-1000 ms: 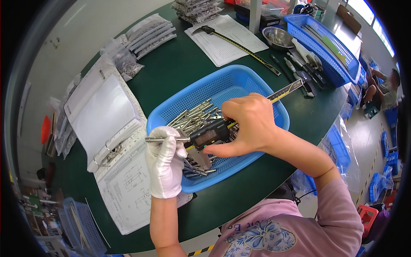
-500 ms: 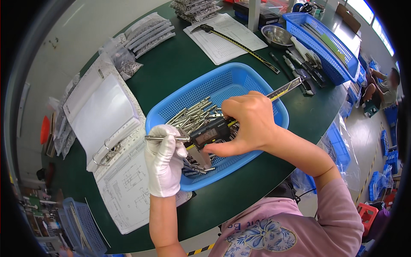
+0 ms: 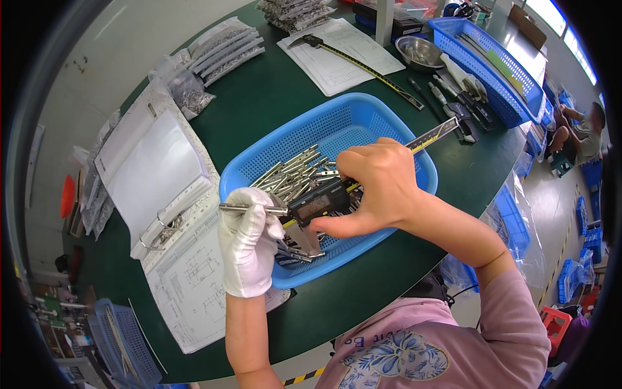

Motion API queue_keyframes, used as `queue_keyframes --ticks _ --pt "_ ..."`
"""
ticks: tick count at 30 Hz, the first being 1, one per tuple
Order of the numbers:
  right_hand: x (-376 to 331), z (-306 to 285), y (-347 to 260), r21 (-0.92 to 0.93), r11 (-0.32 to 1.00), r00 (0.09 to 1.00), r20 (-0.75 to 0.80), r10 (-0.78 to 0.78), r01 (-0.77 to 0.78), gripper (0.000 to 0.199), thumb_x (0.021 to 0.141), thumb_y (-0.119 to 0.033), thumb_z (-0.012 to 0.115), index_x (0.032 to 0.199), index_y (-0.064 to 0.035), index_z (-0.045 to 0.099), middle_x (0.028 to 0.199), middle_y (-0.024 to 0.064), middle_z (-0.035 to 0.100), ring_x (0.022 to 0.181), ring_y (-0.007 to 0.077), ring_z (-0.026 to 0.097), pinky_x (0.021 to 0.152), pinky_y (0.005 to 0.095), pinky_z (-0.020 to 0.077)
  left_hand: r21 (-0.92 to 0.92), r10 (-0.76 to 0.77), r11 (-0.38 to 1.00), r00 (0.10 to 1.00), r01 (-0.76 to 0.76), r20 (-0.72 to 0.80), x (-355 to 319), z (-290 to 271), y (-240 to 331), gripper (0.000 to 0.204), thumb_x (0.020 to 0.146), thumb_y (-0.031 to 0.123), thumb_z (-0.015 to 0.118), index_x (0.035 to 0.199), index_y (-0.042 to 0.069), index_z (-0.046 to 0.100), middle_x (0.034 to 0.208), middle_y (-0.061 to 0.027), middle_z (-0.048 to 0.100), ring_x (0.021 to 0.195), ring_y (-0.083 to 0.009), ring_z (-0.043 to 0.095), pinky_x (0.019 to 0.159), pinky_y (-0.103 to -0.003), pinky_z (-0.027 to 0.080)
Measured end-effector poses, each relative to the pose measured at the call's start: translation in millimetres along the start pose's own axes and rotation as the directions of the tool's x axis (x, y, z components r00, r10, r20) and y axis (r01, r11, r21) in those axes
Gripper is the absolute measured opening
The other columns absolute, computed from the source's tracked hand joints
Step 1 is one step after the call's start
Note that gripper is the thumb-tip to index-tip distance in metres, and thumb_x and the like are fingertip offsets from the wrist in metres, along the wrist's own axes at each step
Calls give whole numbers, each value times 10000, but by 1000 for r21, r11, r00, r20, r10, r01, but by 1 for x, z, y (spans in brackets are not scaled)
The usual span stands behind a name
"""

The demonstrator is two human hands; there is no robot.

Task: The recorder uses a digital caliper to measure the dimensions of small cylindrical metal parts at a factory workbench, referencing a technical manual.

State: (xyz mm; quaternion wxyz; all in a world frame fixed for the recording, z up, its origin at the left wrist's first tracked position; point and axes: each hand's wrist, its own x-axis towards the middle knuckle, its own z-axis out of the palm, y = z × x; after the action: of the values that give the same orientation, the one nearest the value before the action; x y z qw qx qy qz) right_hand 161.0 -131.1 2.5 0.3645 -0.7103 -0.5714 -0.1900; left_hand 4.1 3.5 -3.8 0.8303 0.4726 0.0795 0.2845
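Observation:
In a white glove, my left hand (image 3: 247, 243) pinches a slim metal pin (image 3: 236, 208) that lies roughly level, its right end at the caliper jaws. My bare right hand (image 3: 379, 185) is closed around a digital caliper (image 3: 315, 205), thumb below the display and fingers over the top. The caliper's beam sticks out up to the right past my hand. Under both hands stands a blue perforated basket (image 3: 291, 133) with a heap of similar metal pins (image 3: 288, 172) in it. Exactly how the jaws meet the pin is hard to make out.
Left of the basket lie an open ring binder (image 3: 152, 175) and a drawing sheet (image 3: 194, 285). Beyond it are a second caliper (image 3: 363, 68) on papers, a metal bowl (image 3: 420, 53), micrometers (image 3: 453, 110) and another blue basket (image 3: 492, 71). Bagged parts (image 3: 223, 48) sit at the far left.
Both hands, the pin and the caliper stay almost in place. My right thumb has shifted very slightly to the right.

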Motion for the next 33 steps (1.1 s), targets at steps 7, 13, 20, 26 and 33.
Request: queue_keyframes --ticks 7,13,20,26,33 --pt "-1 1 -1 -53 998 1000 8 20 -19 553 522 -558 705 504 -95 404 465 29 391 395 231 375 434 319 276 21 7 1000 1000 -7 14 -1 2 1 110 869 134 599 920 54 543 850 -41 528 631 -91 526 556 -218 453" --pt "1 -2 -2 -40 999 1000 2 -6 6 566 521 -573 696 491 -75 429 456 49 419 392 253 419 417 329 321 12 -13 1000 1000 14 -28 -2 2 1 103 868 134 599 903 58 541 848 -42 528 617 -89 525 551 -212 451" --pt "-2 2 -1 -47 999 1000 -8 8 -8 560 523 -570 688 502 -93 394 462 35 393 391 234 371 428 324 281 -1 -6 1000 1000 6 22 -1 2 1 98 866 125 600 901 56 540 844 -41 522 617 -92 529 544 -213 456" --pt "-2 1 -2 -71 997 1000 1 19 -19 553 511 -562 698 501 -96 400 460 28 392 388 235 379 429 318 288 -8 -9 1000 1000 9 21 -1 2 1 98 869 125 597 906 57 537 859 -43 520 618 -93 532 548 -213 460" --pt "-3 -1 1 4 1000 1000 29 -3 3 478 514 -498 671 539 -84 432 484 40 417 406 258 398 436 330 305 -10 -21 1000 1000 21 -7 -1 1 1 96 877 132 587 918 58 540 868 -44 529 625 -86 531 559 -204 443"
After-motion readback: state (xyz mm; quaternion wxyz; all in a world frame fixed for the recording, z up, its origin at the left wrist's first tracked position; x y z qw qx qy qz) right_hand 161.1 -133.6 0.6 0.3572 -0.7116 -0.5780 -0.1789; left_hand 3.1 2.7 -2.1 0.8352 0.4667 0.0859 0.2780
